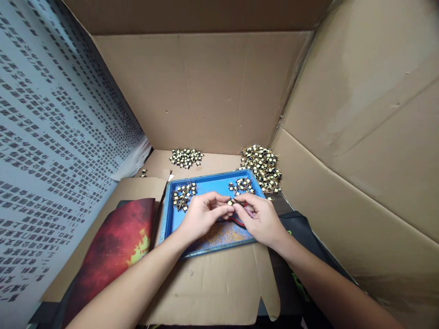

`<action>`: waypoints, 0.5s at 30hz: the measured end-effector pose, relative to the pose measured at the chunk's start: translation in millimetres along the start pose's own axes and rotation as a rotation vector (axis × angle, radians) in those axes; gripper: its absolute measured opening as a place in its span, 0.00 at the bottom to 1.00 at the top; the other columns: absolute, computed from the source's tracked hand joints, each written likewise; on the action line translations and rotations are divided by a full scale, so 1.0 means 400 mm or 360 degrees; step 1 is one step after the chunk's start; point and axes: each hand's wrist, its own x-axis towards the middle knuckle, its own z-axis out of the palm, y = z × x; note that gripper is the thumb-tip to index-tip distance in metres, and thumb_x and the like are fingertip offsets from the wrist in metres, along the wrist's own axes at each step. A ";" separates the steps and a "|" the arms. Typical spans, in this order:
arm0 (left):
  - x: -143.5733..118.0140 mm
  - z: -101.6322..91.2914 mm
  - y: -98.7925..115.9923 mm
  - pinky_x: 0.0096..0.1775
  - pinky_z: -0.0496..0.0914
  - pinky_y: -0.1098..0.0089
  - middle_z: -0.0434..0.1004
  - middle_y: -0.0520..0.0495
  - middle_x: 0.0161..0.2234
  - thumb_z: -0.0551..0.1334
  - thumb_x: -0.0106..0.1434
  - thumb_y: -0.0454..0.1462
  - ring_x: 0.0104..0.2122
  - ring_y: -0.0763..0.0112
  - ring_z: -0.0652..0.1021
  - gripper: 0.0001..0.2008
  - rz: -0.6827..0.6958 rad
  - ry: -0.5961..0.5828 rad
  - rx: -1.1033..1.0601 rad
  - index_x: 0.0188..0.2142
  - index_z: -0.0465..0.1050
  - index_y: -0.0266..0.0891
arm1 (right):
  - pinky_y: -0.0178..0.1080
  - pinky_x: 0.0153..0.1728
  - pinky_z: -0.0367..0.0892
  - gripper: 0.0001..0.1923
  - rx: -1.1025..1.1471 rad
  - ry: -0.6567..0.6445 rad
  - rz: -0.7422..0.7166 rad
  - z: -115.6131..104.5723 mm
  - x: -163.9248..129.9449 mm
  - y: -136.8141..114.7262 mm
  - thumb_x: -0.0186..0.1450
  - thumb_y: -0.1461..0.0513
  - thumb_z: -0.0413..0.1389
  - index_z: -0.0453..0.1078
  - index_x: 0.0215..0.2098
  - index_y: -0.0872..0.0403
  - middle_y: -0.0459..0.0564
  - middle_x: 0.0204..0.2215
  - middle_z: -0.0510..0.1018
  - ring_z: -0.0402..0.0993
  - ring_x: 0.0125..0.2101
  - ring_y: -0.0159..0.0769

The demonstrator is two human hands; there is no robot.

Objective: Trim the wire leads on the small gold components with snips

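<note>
My two hands meet over the blue tray (206,182). My left hand (206,212) is closed, pinching a small coil component (230,202) with a pale yellow top between thumb and fingertips. My right hand (259,214) is closed round wire cutters (237,222) with red-and-black handles; its thumb and forefinger are close against the component. The fingers hide most of the cutters and their jaws. In the tray, loose coil components (184,196) lie at the left, and another group (242,186) lies at the back right. Copper-coloured wire clippings (222,235) cover the front of the tray.
Behind the tray are a small pile of components (186,157) and a larger heap (261,168) at the right. Cardboard walls (206,91) enclose the back and right. A printed sheet (61,137) stands left, above a red patterned mat (120,246). Cardboard (212,288) lies in front.
</note>
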 end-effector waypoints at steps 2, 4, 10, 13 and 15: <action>0.001 0.000 0.000 0.35 0.77 0.68 0.85 0.44 0.30 0.76 0.56 0.43 0.28 0.68 0.83 0.17 -0.0008 -0.0016 -0.0015 0.39 0.78 0.33 | 0.34 0.24 0.57 0.06 0.0003 -0.0004 0.0009 0.000 0.000 -0.002 0.70 0.61 0.56 0.75 0.39 0.53 0.46 0.28 0.76 0.67 0.24 0.32; 0.001 -0.001 0.000 0.36 0.77 0.68 0.85 0.44 0.30 0.76 0.57 0.42 0.28 0.68 0.83 0.17 -0.0011 -0.0030 -0.0023 0.39 0.78 0.33 | 0.34 0.23 0.56 0.06 0.0022 -0.0008 0.0025 0.001 0.000 -0.004 0.71 0.61 0.56 0.75 0.38 0.53 0.45 0.26 0.75 0.65 0.23 0.31; 0.001 -0.002 -0.002 0.36 0.77 0.68 0.85 0.44 0.30 0.76 0.57 0.42 0.28 0.69 0.82 0.17 0.0009 -0.0024 0.0004 0.39 0.78 0.33 | 0.34 0.23 0.55 0.07 0.0027 -0.0027 0.0053 0.002 -0.003 -0.001 0.71 0.61 0.55 0.74 0.37 0.53 0.44 0.24 0.73 0.63 0.22 0.31; 0.000 -0.002 -0.001 0.36 0.77 0.68 0.85 0.44 0.30 0.76 0.57 0.43 0.28 0.68 0.82 0.16 0.0008 -0.0030 0.0052 0.39 0.79 0.34 | 0.34 0.23 0.55 0.07 -0.0024 -0.0048 0.0041 -0.003 0.000 -0.002 0.71 0.61 0.55 0.74 0.37 0.53 0.44 0.25 0.73 0.63 0.22 0.31; -0.001 -0.001 -0.002 0.36 0.77 0.68 0.84 0.45 0.29 0.76 0.57 0.43 0.28 0.68 0.82 0.17 0.0014 -0.0036 0.0062 0.39 0.79 0.34 | 0.34 0.23 0.55 0.07 -0.0043 -0.0069 0.0031 -0.007 0.002 -0.005 0.71 0.61 0.55 0.74 0.36 0.52 0.44 0.25 0.73 0.63 0.22 0.31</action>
